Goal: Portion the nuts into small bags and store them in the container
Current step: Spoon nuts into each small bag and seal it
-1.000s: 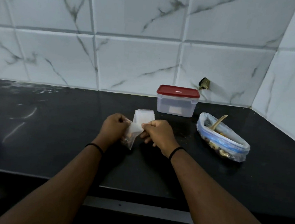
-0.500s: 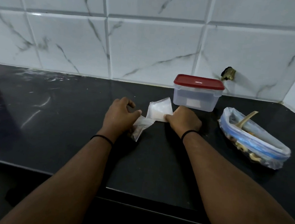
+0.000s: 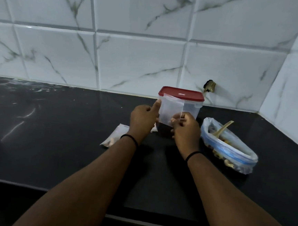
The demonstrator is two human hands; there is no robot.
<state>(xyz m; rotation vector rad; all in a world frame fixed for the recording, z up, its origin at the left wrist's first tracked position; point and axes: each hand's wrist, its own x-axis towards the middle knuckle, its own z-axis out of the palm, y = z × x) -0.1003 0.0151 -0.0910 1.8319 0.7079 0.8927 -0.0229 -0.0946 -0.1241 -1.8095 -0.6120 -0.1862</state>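
The small empty bag [image 3: 170, 110] is thin and slippery, so it could slide out of the fingers or stay stuck closed when the person tries to open its top. That would happen if the grip is too light or the two sides of the plastic cling together. If the bag is not wide open, nuts could miss it and roll onto the black counter [image 3: 61, 141]. The left hand [image 3: 143, 120] holds the bag's left edge, with the first finger straight up along that edge and the other fingers curled in. The right hand [image 3: 185, 129] pinches the bag's lower right corner between thumb and fingertips, which are pressed close together. The bag is held up in the air, in front of the container with the red lid [image 3: 180, 102], which is closed and stands near the wall. The big bag of nuts [image 3: 231, 149] lies open just to the right, with a wooden spoon [image 3: 223, 128] sticking out of it. A filled small bag [image 3: 114, 137] lies on the counter to the left, partly hidden by the left wrist; it looks like it has nuts in it, but that part is blurry.
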